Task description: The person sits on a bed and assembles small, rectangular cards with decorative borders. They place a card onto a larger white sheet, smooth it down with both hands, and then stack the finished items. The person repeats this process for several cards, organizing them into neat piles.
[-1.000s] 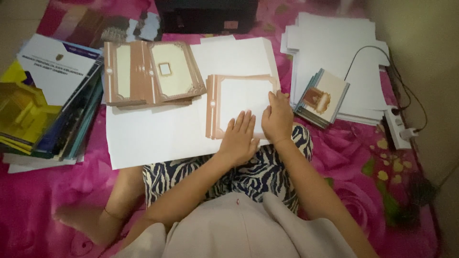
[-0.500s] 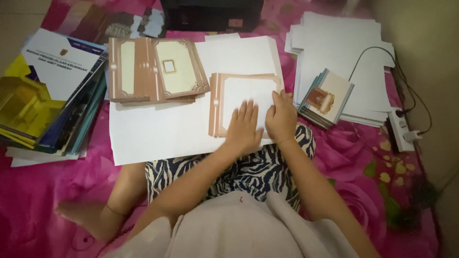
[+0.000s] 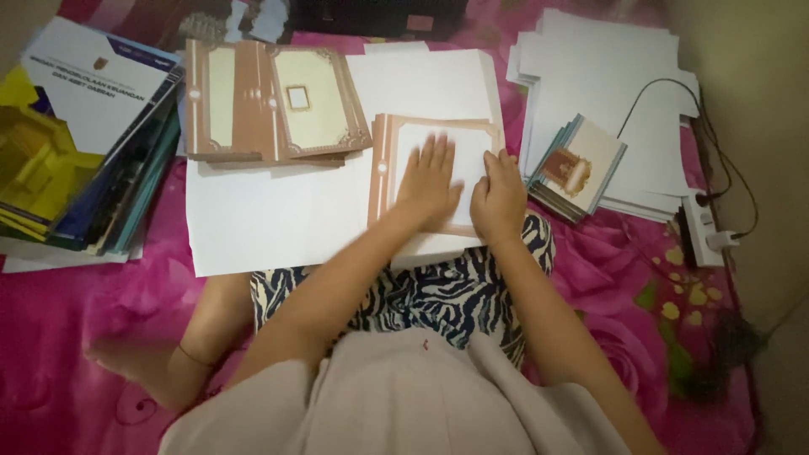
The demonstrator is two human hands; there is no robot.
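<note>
A brown-bordered card (image 3: 404, 135) with a white inner panel lies on large white sheets (image 3: 270, 219) in front of me. My left hand (image 3: 430, 181) lies flat on the card's middle, fingers spread. My right hand (image 3: 499, 195) presses on the card's right edge with the fingers curled down. Neither hand holds anything. My forearms cross a zebra-patterned cloth (image 3: 438, 291) on my lap.
A pile of unfolded brown cards (image 3: 270, 101) lies to the upper left. Books (image 3: 76, 143) are stacked at far left. At right are a small stack of folded cards (image 3: 577, 168), white paper sheets (image 3: 607, 76), a cable and a power strip (image 3: 698, 229). Pink floral bedding (image 3: 674, 337) lies underneath.
My left hand has slid up over the card's white panel. The view has shifted slightly; the right hand stays at the card's right edge.
</note>
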